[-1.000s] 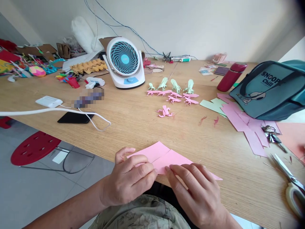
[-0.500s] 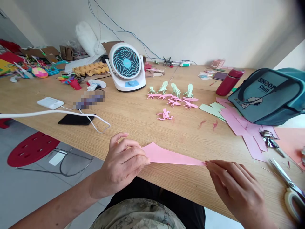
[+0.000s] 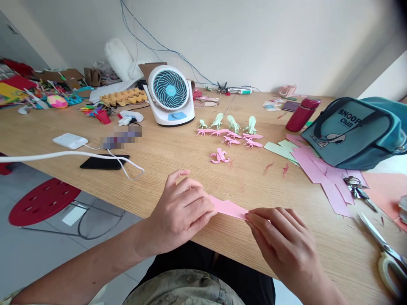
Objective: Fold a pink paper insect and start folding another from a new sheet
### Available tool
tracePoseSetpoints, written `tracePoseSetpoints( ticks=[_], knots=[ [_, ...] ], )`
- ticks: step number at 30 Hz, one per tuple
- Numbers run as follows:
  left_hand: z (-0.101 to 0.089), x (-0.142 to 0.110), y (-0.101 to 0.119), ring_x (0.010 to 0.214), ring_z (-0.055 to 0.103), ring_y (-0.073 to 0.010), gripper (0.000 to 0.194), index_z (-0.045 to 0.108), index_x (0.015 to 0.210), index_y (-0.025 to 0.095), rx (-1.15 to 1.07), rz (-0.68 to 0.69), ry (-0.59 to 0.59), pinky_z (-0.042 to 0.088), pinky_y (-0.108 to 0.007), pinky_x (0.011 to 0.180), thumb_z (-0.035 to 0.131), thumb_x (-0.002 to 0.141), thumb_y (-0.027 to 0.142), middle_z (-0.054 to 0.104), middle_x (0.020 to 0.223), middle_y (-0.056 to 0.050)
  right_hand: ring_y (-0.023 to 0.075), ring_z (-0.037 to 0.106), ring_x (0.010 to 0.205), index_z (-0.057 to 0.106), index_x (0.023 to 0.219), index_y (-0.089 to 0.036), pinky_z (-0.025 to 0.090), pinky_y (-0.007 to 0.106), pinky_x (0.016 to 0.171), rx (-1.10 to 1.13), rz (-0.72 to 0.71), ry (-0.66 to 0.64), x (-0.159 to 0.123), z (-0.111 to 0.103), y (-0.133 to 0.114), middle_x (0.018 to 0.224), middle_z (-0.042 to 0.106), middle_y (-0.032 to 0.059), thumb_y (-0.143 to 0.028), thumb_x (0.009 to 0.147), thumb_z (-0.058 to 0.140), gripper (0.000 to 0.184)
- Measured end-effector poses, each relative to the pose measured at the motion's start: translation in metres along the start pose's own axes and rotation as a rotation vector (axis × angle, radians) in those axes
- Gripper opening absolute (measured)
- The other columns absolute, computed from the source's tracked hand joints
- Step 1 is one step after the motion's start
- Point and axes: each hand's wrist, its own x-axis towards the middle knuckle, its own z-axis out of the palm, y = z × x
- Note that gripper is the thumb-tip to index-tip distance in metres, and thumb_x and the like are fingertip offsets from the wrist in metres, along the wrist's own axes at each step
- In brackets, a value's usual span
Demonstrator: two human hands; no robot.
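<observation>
A folded strip of pink paper point(image 3: 229, 207) stretches between my hands above the table's front edge. My left hand point(image 3: 186, 212) pinches its left part, and the fingers hide that end. On the other side, my right hand point(image 3: 280, 235) grips the right end between thumb and forefinger. Beyond them on the table lies a pink origami figure point(image 3: 219, 156) with bent legs. Farther back stand several pink origami insects point(image 3: 231, 140) and a row of green ones point(image 3: 233, 123).
Pink paper strips point(image 3: 313, 165) lie partly under a teal bag point(image 3: 352, 131), beside a red bottle point(image 3: 302, 114). Scissors point(image 3: 383, 250) rest at the right edge. A white fan point(image 3: 170, 95) stands at the back. Left are a white cable point(image 3: 63, 155) and a red stool point(image 3: 44, 201).
My hands have come closer together, the left moving right and the right moving left. Less of the pink paper shows between them, and its outline now looks shorter and narrower.
</observation>
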Motion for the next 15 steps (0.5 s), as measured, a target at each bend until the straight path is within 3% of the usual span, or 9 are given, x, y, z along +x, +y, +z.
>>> tracePoseSetpoints(
  ticks=[15],
  knots=[
    [-0.002,0.015,-0.019,0.077,0.057,-0.014,0.02,0.063,0.076,0.02,-0.185,-0.06,-0.019,0.04,-0.038,0.101,0.057,0.095,0.02,0.066,0.074,0.001,0.0157,0.063,0.079,0.067,0.105,-0.018,0.046,0.031,0.073,0.062,0.065,-0.008,-0.016,-0.007,0.02,0.095,0.069,0.0063,-0.005,0.091,0.06,0.021]
  ],
)
